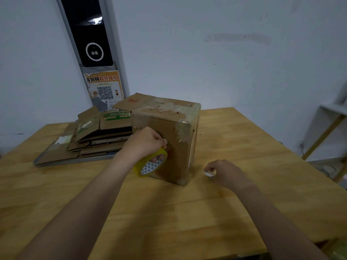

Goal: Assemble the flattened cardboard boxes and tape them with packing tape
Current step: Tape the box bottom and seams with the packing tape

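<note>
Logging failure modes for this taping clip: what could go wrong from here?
1. The box stands on end, right hand off it; the left hand pressing the tape roll against its face may tip or slide it.
2. Torn old tape on its corners may stop new tape sticking.

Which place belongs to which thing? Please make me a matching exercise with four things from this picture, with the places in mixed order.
Things:
1. tape roll
2. box
3. flat cardboard pile
4. small white piece

Places:
A. pinched in the right hand
B. stacked at the far left of the table
C. held by the left hand against the box
D. standing upright in the middle of the table

Pairs: 1-C, 2-D, 3-B, 4-A
</note>
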`<state>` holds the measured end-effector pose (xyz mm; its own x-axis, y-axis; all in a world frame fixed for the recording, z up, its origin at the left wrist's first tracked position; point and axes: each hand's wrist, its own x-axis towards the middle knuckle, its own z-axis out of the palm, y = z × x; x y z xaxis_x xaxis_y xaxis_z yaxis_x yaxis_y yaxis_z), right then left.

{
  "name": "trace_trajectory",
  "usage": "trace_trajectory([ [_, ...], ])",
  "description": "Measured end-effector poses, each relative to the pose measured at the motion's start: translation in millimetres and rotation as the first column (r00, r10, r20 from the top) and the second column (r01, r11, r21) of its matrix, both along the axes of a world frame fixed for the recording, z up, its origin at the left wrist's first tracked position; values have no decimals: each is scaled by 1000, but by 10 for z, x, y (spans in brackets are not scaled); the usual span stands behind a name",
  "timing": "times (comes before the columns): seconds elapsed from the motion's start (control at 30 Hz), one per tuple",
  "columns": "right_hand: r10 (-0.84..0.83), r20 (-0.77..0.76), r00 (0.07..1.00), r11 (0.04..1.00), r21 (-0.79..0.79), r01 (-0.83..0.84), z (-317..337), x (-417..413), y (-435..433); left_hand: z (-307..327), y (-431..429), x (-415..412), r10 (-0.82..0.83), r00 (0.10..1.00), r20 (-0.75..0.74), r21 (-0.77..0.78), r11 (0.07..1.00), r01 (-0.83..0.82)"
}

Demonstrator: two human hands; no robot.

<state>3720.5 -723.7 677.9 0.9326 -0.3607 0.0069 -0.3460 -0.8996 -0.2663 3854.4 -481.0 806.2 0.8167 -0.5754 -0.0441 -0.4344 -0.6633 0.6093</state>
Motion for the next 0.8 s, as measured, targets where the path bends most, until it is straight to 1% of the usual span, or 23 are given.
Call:
trace_trajectory([
  [0.07, -13, -10, 1000, 1000, 13, 13, 64, 22, -7, 13, 30, -27, 10, 1000, -18, -22, 1000, -10],
  [0.1, -42, 55, 998, 999, 27, 40, 141, 34, -2, 18, 51, -40, 16, 999, -34, -45, 999, -18],
  [0.13, -79, 187, 979, 996, 52, 70, 249, 50, 15, 25, 77, -55, 22, 998, -55, -78, 997, -26],
  [0.17, -109, 366, 924, 992, 94, 80, 376, 71, 35, 33, 103, -67, 25, 997, -75, -112, 993, -34],
  [0.2, -118, 549, 827, 988, 145, 45, 524, 96, 69, 41, 131, -79, 29, 996, -90, -144, 989, -42],
  [0.23, -102, 687, 719, 983, 179, -32, 683, 131, 115, 46, 155, -91, 33, 994, -105, -173, 984, -51],
  [0.27, -66, 767, 639, 975, 186, -123, 836, 178, 174, 50, 177, -104, 39, 992, -117, -199, 978, -62],
  [0.3, -19, 799, 602, 964, 175, -202, 967, 236, 240, 49, 195, -108, 47, 991, -123, -220, 973, -73],
  [0.33, 31, 798, 602, 954, 157, -257, 1060, 302, 305, 47, 207, -114, 58, 991, -123, -240, 967, -86],
  [0.4, 109, 736, 668, 951, 118, -285, 1131, 444, 426, 37, 226, -115, 78, 989, -126, -280, 953, -111],
  [0.43, 126, 706, 697, 959, 93, -268, 1120, 510, 472, 35, 236, -113, 86, 987, -134, -301, 946, -123],
  [0.47, 129, 696, 706, 970, 60, -237, 1088, 570, 504, 36, 247, -112, 88, 985, -149, -321, 938, -133],
  [0.57, 146, 745, 651, 987, -66, -146, 985, 691, 548, 35, 288, -68, 84, 975, -205, -372, 915, -157],
  [0.63, 157, 800, 580, 987, -104, -125, 916, 745, 550, 34, 311, -28, 98, 969, -228, -407, 894, -187],
  [0.67, 155, 815, 558, 987, -100, -127, 883, 766, 552, 34, 314, -13, 108, 965, -241, -428, 880, -205],
  [0.8, 146, 803, 578, 987, -80, -138, 819, 793, 551, 38, 301, 9, 127, 954, -273, -491, 834, -251],
])
